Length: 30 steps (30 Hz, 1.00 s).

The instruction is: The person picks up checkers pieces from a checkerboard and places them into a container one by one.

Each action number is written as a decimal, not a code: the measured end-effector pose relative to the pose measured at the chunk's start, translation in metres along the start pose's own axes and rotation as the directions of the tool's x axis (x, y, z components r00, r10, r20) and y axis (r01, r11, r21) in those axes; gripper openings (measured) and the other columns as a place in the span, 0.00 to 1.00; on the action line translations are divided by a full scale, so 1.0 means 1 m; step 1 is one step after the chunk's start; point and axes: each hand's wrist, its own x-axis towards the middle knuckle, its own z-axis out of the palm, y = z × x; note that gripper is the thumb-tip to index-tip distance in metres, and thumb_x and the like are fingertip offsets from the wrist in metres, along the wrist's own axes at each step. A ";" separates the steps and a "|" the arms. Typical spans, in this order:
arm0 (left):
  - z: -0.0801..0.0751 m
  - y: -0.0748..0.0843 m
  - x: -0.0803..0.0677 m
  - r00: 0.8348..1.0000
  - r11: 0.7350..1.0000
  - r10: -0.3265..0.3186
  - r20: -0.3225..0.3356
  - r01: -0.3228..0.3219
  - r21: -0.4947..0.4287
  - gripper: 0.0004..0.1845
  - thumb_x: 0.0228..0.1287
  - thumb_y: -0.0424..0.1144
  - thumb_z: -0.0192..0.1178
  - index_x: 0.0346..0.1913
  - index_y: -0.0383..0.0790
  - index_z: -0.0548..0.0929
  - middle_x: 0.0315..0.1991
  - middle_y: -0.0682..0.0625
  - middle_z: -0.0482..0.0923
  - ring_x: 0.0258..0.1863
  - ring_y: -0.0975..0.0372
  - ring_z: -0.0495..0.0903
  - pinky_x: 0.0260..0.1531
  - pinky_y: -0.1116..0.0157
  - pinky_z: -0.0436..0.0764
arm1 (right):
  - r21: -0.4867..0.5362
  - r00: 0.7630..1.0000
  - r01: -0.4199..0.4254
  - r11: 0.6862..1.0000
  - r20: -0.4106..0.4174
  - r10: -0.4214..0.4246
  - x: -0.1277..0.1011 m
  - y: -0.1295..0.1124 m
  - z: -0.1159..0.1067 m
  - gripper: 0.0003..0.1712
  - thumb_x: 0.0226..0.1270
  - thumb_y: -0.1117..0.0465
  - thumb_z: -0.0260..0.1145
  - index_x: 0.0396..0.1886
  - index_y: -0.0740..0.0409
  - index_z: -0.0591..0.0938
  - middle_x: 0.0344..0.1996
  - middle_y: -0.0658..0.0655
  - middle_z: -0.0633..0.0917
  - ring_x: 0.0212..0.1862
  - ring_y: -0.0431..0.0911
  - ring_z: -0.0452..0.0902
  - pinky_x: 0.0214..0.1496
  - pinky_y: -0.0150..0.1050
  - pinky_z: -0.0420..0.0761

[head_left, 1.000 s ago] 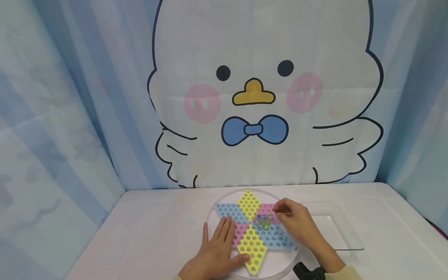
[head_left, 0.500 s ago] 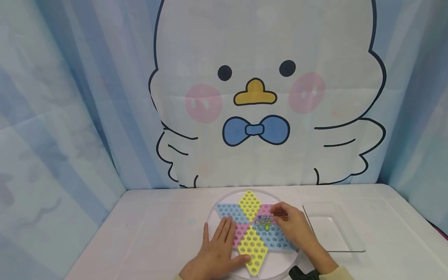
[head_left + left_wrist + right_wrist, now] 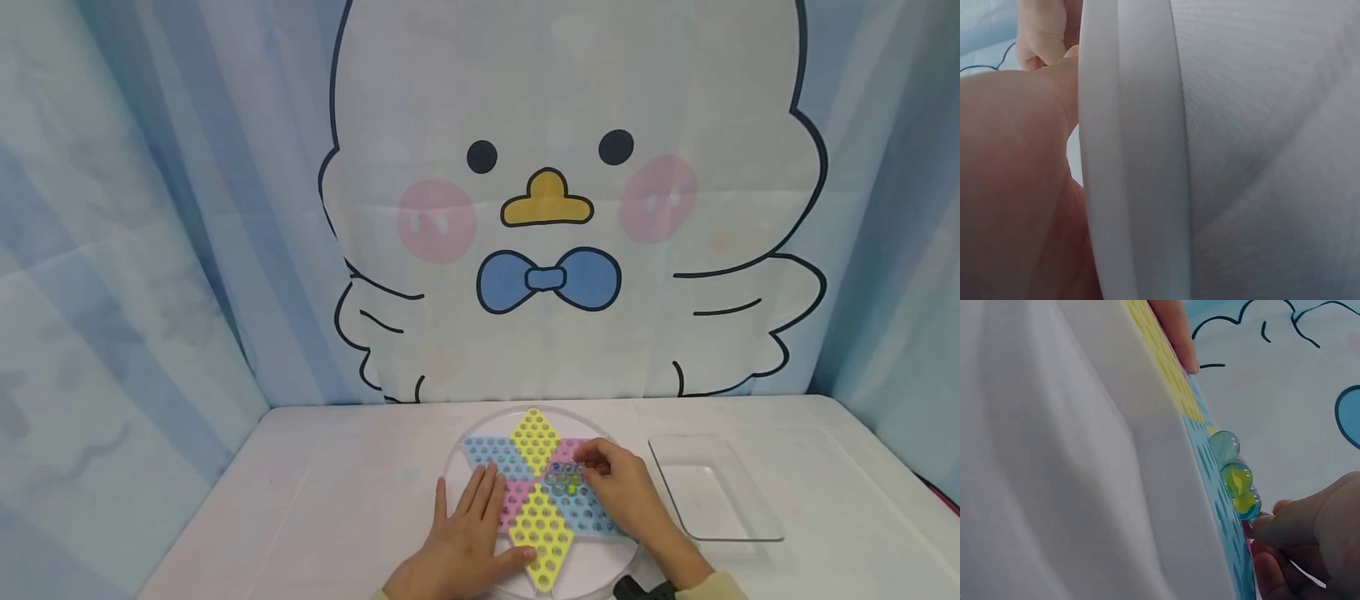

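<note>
Drawn slightly inward, the right hand (image 3: 621, 490) curls at glass marbles (image 3: 562, 477) inside the right edge of the Chinese checkers board (image 3: 546, 521), any pinch impossible to tell, while the flat left hand (image 3: 467, 532) presumably steadies the board.

Game board (image 3: 542, 537) — round, pale rim, lying flat; yellow, pink and blue star, dotted with holes; my left grip (image 3: 467, 537) on it. Glass marbles (image 3: 1237, 479) — some yellow-swirled, clustered right of centre, beside my right grip (image 3: 624, 490).
</note>
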 end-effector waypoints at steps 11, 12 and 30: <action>-0.001 0.000 0.000 1.000 1.000 -0.007 0.002 0.007 0.016 0.57 0.61 0.80 0.37 0.80 0.41 0.48 0.82 0.46 0.38 0.81 0.52 0.39 0.70 0.33 0.35 | -0.016 1.000 -0.002 1.000 -0.007 0.002 0.001 0.000 0.002 0.11 0.63 0.71 0.66 0.43 0.55 0.83 0.38 0.50 0.86 0.42 0.39 0.80 0.48 0.36 0.81; -0.001 0.000 0.000 1.000 1.000 -0.009 0.004 0.009 0.015 0.57 0.61 0.80 0.37 0.80 0.41 0.48 0.82 0.46 0.38 0.81 0.52 0.39 0.71 0.33 0.35 | -0.017 1.000 0.000 1.000 -0.009 0.000 0.001 0.000 0.002 0.11 0.63 0.71 0.66 0.43 0.55 0.83 0.38 0.50 0.86 0.42 0.39 0.79 0.48 0.36 0.81; 0.001 -0.001 0.000 1.000 1.000 0.000 -0.003 0.000 -0.030 0.58 0.59 0.82 0.35 0.80 0.40 0.49 0.82 0.46 0.39 0.81 0.52 0.39 0.70 0.33 0.33 | -0.024 0.999 0.018 1.000 -0.048 -0.019 -0.003 -0.014 -0.016 0.12 0.68 0.69 0.64 0.49 0.57 0.81 0.46 0.54 0.86 0.51 0.47 0.82 0.56 0.45 0.82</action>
